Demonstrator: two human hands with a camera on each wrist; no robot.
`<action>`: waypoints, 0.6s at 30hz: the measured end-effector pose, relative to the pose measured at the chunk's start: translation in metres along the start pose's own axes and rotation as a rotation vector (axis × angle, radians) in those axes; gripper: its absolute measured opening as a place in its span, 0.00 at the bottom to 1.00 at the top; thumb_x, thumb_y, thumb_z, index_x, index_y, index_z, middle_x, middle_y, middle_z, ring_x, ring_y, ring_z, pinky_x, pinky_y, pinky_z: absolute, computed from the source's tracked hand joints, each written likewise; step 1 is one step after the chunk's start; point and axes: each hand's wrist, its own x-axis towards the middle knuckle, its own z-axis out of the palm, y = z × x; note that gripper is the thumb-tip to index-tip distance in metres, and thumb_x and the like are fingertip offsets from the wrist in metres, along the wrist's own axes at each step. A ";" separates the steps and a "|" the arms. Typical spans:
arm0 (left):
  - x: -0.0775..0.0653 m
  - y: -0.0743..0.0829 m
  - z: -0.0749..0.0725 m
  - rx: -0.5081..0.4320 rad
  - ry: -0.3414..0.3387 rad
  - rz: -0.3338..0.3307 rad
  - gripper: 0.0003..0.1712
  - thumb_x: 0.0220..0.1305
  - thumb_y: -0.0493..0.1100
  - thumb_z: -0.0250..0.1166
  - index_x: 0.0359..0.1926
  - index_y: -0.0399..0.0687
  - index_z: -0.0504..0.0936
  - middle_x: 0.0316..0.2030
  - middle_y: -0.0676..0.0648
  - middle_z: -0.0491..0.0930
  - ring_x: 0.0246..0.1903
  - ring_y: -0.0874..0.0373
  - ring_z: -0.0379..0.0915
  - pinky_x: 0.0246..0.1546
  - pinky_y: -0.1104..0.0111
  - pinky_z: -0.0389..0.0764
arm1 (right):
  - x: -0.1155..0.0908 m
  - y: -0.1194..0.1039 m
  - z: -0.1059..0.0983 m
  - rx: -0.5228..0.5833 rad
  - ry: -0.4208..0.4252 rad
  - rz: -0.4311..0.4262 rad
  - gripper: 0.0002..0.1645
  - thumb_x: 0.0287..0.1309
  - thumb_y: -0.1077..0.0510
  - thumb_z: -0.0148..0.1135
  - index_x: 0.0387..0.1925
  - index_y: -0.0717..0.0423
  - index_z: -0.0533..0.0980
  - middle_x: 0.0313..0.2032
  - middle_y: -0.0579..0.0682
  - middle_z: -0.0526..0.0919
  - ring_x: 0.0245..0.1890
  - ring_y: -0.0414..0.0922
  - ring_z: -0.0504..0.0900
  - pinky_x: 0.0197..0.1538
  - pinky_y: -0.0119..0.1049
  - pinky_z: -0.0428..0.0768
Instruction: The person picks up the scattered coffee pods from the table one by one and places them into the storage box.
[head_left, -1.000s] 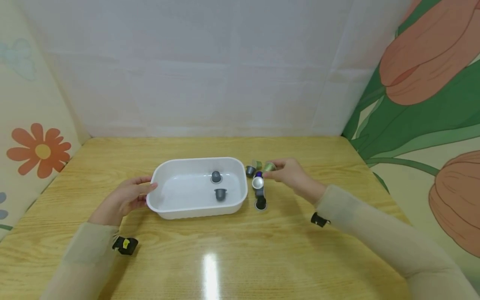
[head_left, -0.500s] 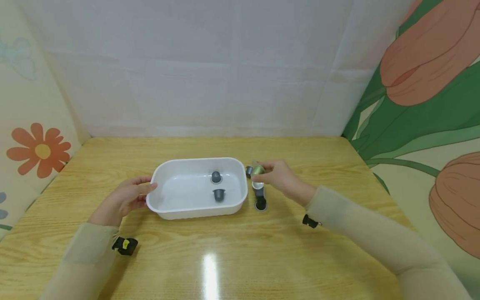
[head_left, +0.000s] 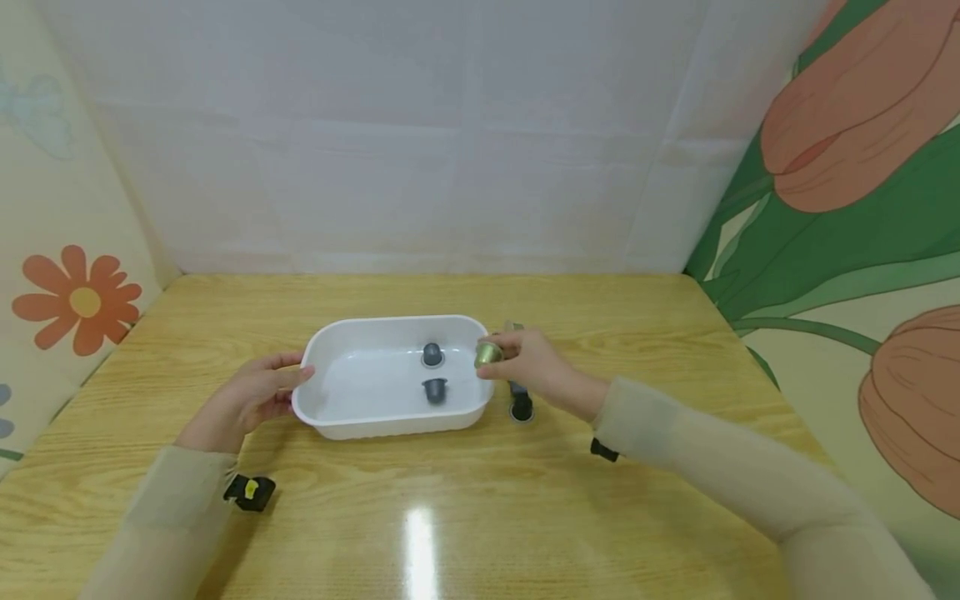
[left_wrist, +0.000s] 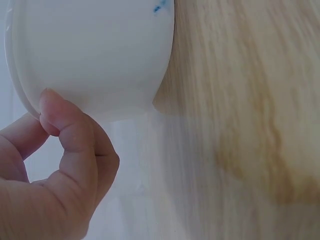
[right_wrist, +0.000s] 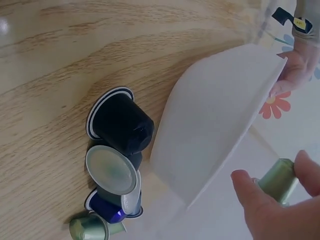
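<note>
My left hand (head_left: 258, 392) pinches the left end of a white plastic tub (head_left: 390, 427); in the left wrist view a fingertip presses the outer wall just below the rim. Between thumb and fingers, my right hand (head_left: 536, 362) holds a green coffee capsule (head_left: 488, 354) at the tub's right rim. Two grey capsules lie in the right half of the tub, one lid-down (head_left: 432, 354), the other grey capsule (head_left: 435, 392) with its lid toward the back. Outside the right wall, a black capsule (right_wrist: 125, 122) shows beside a capsule with a pale lid (right_wrist: 111, 170).
A purple-blue capsule (right_wrist: 106, 207) and another green capsule (right_wrist: 89, 227) belong to the same cluster, partly hidden by my right hand in the head view. The wooden table (head_left: 337, 517) meets a white backdrop (head_left: 420, 167) behind, with flower-printed sheets at both sides.
My right hand has carried the green capsule left from above the cluster to the tub's right rim. The nearer grey capsule has shifted slightly left. My left hand stays put.
</note>
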 end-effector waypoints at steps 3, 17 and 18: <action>-0.001 0.000 0.001 0.006 -0.001 -0.003 0.37 0.72 0.43 0.56 0.71 0.30 0.50 0.36 0.51 0.75 0.31 0.58 0.72 0.33 0.68 0.80 | 0.002 0.001 0.005 -0.008 -0.013 -0.037 0.30 0.53 0.63 0.72 0.58 0.63 0.75 0.50 0.58 0.81 0.48 0.49 0.80 0.50 0.36 0.80; -0.004 0.002 0.002 -0.004 0.008 -0.002 0.36 0.72 0.42 0.57 0.71 0.31 0.50 0.35 0.51 0.74 0.30 0.59 0.72 0.32 0.69 0.80 | 0.008 -0.003 0.021 -0.050 -0.091 -0.085 0.30 0.50 0.65 0.73 0.57 0.64 0.76 0.43 0.54 0.84 0.41 0.42 0.80 0.44 0.32 0.80; -0.004 0.002 0.002 -0.002 0.009 -0.001 0.36 0.72 0.42 0.56 0.71 0.31 0.50 0.36 0.51 0.74 0.30 0.59 0.72 0.32 0.69 0.80 | 0.008 -0.002 0.022 -0.056 -0.096 -0.089 0.30 0.50 0.65 0.73 0.57 0.64 0.76 0.43 0.54 0.84 0.40 0.42 0.80 0.43 0.32 0.80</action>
